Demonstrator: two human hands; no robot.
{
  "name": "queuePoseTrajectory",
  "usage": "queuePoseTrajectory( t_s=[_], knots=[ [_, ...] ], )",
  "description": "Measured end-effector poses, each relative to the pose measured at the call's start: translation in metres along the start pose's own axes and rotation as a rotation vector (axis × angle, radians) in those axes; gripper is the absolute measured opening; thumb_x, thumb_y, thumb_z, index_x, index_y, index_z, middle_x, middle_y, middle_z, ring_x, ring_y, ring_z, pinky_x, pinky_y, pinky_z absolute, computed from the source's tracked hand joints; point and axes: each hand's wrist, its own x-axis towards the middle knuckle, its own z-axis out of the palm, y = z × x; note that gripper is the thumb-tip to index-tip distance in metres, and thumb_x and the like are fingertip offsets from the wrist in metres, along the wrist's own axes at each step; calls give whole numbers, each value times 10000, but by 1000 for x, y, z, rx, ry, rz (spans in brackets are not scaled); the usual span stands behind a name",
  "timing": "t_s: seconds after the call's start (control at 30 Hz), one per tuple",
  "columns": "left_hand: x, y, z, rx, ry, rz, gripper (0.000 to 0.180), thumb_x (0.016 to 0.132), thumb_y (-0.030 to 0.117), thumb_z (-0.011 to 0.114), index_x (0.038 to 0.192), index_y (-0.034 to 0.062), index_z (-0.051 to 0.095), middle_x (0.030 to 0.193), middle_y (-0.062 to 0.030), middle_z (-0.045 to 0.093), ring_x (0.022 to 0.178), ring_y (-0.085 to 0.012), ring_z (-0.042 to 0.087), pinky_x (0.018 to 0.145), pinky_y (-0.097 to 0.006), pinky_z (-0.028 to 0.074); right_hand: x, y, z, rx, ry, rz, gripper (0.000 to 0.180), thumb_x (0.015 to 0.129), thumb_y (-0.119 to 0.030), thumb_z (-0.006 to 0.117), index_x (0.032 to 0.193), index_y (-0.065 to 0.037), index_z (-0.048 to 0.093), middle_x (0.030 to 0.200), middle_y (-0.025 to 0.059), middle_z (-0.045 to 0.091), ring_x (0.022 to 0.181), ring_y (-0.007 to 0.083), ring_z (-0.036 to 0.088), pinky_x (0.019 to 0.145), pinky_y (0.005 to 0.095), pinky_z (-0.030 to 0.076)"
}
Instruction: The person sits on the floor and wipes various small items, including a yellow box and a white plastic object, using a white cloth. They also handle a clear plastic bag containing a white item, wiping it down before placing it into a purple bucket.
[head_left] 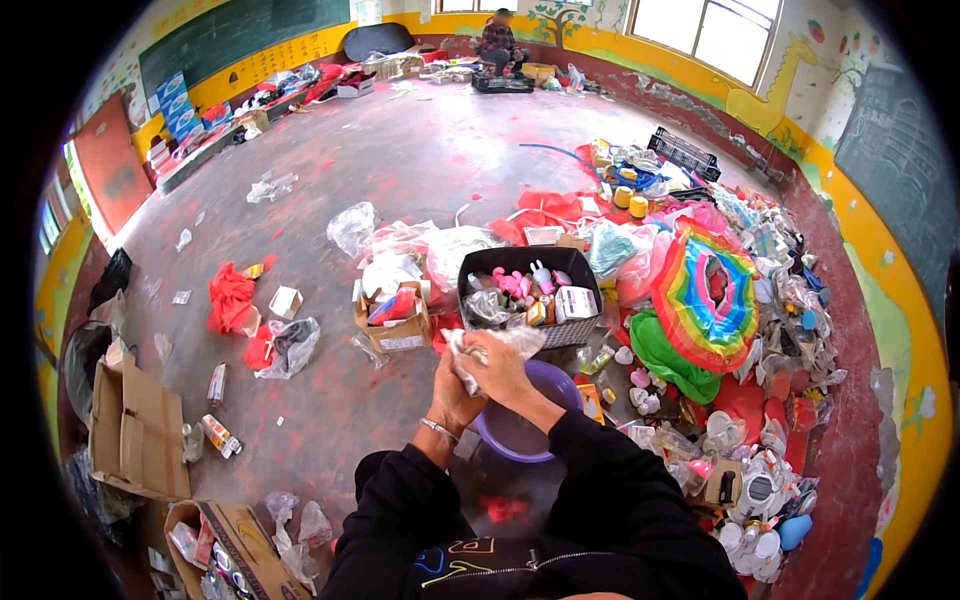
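A crumpled white wad (464, 370), material unclear, is bunched between both hands (497, 373).

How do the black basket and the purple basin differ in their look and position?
The black basket is roughly rectangular; the purple basin is round. The basket holds pink toys and small boxes; no toys show in the basin. The basket stands farther away; the basin is closer, partly covered by the right forearm. Both are open-topped.
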Motion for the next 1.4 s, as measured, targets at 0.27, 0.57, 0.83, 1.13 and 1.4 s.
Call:
queuePoseTrajectory(
  t_s=[0.27,0.57,0.83,1.13,1.4],
  knots=[
    [-6,-15,-1,254,140,51,265,950,234,395,1063,53,553,999,-77,613,899,-190,602,820,-333,490,-41,-2,-18,-120,69,28,464,751,-254,667,1120,-7,533,1134,202,485,1057,342,468,906,380,384],
    [-9,-36,-34,351,-122,76,270,961,279,352,1104,98,494,995,-47,574,909,-178,572,821,-314,475,-54,-10,10,-120,294,27,290,822,-286,552,938,-21,555,926,205,558,868,387,544,742,444,439],
    [-13,-59,-30,489,-15,-48,325,972,278,301,1220,130,450,1192,-44,513,1098,-186,490,948,-312,390,-52,10,4,-20,261,282,210,834,-243,553,862,-37,585,800,186,602,789,394,575,702,449,446],
    [-20,-71,-5,378,-38,-255,396,959,282,303,1334,155,327,1326,-24,404,1253,-210,356,1029,-388,284,-31,32,-13,-59,360,265,243,835,-177,534,728,37,574,648,204,579,609,341,592,555,382,441],
    [-33,-57,8,654,64,-387,587,901,396,483,1402,216,238,1427,8,303,1333,-191,257,1015,-524,235,-9,92,-60,384,564,352,201,873,-144,508,761,1,592,657,63,567,597,161,532,558,295,420]
  ],
)
